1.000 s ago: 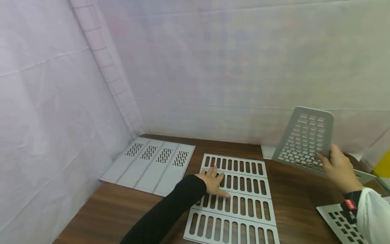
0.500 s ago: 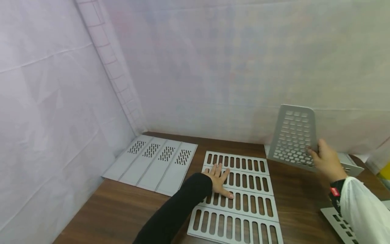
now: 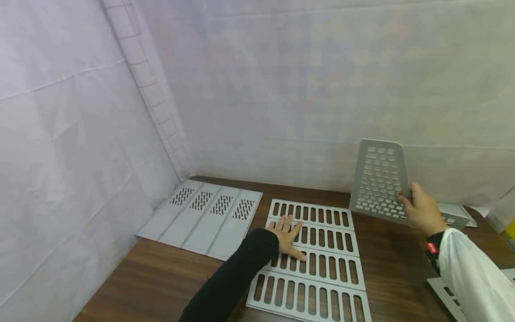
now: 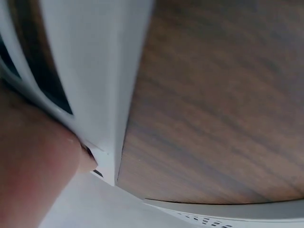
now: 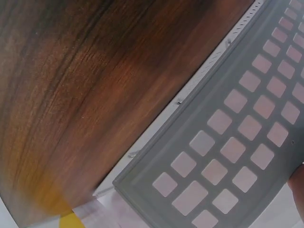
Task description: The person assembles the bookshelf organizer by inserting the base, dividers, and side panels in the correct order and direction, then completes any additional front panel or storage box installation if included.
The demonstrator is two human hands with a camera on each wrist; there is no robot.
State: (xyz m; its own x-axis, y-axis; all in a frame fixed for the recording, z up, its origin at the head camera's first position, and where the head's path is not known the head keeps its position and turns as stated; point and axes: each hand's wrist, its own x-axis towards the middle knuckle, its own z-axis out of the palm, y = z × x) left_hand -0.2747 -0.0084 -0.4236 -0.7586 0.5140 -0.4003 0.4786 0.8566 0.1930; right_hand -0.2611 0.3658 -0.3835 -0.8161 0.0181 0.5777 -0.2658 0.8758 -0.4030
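Note:
My right hand (image 3: 422,210) pinches the edge of a grey keyboard frame (image 3: 400,167), thumb on the face towards me. The frame stands tilted up at the back right, with rows of key-shaped cutouts; in the right wrist view its grey face (image 5: 142,190) runs across the lower right. My left hand (image 3: 285,237) lies with fingers spread on a block of light grey slotted panels (image 3: 311,280). In the left wrist view a blurred part of the hand (image 4: 38,161) lies against a slotted panel's edge (image 4: 116,95).
Several pale panels with small perforated patches (image 3: 189,235) lie side by side at the left. Another keyboard frame (image 3: 440,286) lies at the lower right, partly under the sleeve. Pale fabric (image 3: 261,112) hangs behind the brown wooden table (image 3: 161,273). Something yellow (image 3: 510,230) shows at the right edge.
My right hand has carried the keyboard frame to the left, towards the slotted panels. The left hand stays spread on those panels.

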